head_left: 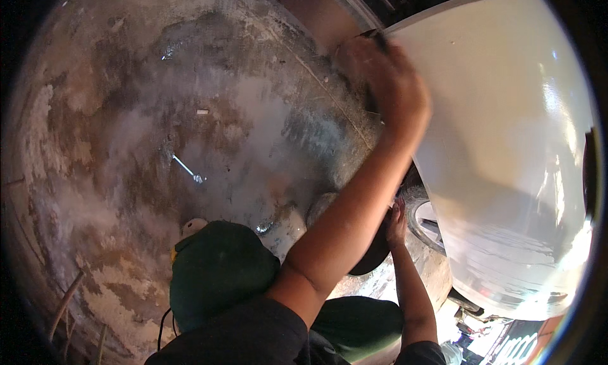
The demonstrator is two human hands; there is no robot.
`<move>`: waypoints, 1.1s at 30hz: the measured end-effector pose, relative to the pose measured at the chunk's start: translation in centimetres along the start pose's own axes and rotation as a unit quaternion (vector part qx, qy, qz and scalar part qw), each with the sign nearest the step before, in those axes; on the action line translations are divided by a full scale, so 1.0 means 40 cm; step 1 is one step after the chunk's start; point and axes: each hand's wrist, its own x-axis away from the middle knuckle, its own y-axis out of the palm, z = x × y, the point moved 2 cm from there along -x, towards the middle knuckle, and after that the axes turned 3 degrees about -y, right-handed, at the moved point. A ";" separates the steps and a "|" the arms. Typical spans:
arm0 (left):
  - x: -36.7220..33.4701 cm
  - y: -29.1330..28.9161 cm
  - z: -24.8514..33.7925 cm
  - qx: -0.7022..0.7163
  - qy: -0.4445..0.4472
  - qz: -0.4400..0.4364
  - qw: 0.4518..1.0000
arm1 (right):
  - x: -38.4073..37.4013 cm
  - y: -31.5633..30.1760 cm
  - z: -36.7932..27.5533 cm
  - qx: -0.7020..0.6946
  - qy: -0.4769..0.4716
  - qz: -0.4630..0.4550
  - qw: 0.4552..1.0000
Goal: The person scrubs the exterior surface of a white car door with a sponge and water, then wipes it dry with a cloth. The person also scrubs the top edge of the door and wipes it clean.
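My left arm reaches up and across to the edge of a large glossy white vehicle body panel (pixel 494 130). There my left hand (pixel 383 73) is smeared by motion, beside a small dark piece (pixel 380 40); whether its fingers hold that piece is unclear. Lower down, my right hand (pixel 397 224) lies with its fingers stretched upward against the side of a dark curved part (pixel 372 254). My left forearm covers much of this part. Just right of the right hand, a dark tyre with a light rim (pixel 428 225) shows partly under the white panel.
On the stained concrete floor (pixel 126 194) to the left lie a silvery wrench-like tool (pixel 187 168) and a small white block (pixel 202 111). My green-clad knee (pixel 218 270) is bent beside a thin black cable (pixel 161 327). Rusty rods (pixel 66 301) stand at the lower left.
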 end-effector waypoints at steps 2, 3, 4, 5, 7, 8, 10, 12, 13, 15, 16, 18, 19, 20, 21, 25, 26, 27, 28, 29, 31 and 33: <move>-0.021 -0.005 -0.009 0.049 0.010 -0.016 0.999 | 0.003 0.002 -0.040 -0.010 -0.008 0.009 1.000; -0.007 0.009 0.021 0.053 0.066 -0.027 0.996 | 0.007 -0.006 -0.042 -0.007 -0.006 0.008 1.000; 0.029 0.050 0.059 -0.051 0.084 -0.009 0.995 | 0.009 -0.010 -0.045 -0.005 -0.004 0.007 1.000; 0.077 0.085 0.139 -0.149 0.098 0.006 0.984 | 0.031 -0.021 -0.019 -0.006 0.004 0.008 1.000; 0.085 0.077 0.124 -0.097 0.114 0.005 0.989 | 0.031 -0.026 0.005 -0.010 0.004 0.007 1.000; 0.055 0.055 0.047 -0.103 0.124 0.045 0.986 | 0.014 -0.028 0.003 -0.014 -0.005 0.006 1.000; -0.008 -0.002 -0.050 -0.041 0.081 0.058 0.994 | 0.004 -0.015 -0.025 0.010 0.004 0.001 1.000; -0.016 -0.020 -0.047 0.017 0.044 0.038 0.998 | 0.013 -0.007 -0.047 -0.021 0.009 -0.003 1.000; 0.017 0.019 -0.014 -0.099 0.105 0.058 0.988 | 0.009 0.000 -0.059 -0.030 0.008 -0.007 0.999; 0.100 0.082 0.129 -0.175 0.116 0.004 0.978 | 0.020 -0.002 -0.033 -0.022 0.020 0.005 1.000; 0.100 0.088 0.155 -0.145 0.136 0.010 0.980 | 0.009 -0.007 -0.024 -0.009 0.011 0.013 1.000; 0.077 0.071 0.090 -0.155 0.153 0.028 0.976 | 0.018 -0.020 -0.004 0.040 0.003 0.028 0.999; 0.039 0.058 0.018 -0.151 0.167 0.117 0.967 | 0.008 -0.027 -0.004 0.073 -0.015 0.029 0.997; 0.044 0.034 -0.028 -0.120 -0.021 -0.009 0.993 | 0.015 -0.057 0.017 0.119 -0.016 0.037 0.992; 0.015 -0.006 -0.071 -0.079 -0.035 0.041 0.995 | 0.004 -0.071 -0.034 0.160 -0.050 0.003 0.986; 0.015 -0.097 -0.303 0.082 -0.177 0.137 0.971 | 0.019 -0.166 -0.497 0.275 -0.066 -0.088 0.955; 0.058 -0.097 -0.325 0.049 -0.192 0.140 0.970 | 0.041 -0.216 -0.626 0.231 -0.116 -0.029 0.966; 0.083 -0.092 -0.358 0.011 -0.170 0.135 0.976 | 0.048 -0.260 -0.739 0.199 -0.233 0.002 0.952; 0.101 -0.089 -0.408 -0.029 -0.145 0.134 0.980 | 0.037 -0.289 -0.855 0.212 -0.400 0.029 0.891; 0.117 -0.077 -0.432 -0.044 -0.147 0.125 0.980 | 0.033 -0.316 -0.951 0.294 -0.416 0.048 0.859; 0.153 -0.039 -0.457 -0.043 -0.181 0.095 0.978 | 0.000 -0.358 -1.110 0.408 -0.524 0.098 0.741; 0.162 -0.004 -0.479 -0.072 -0.189 0.052 0.978 | -0.055 -0.374 -1.221 0.508 -0.565 0.145 0.634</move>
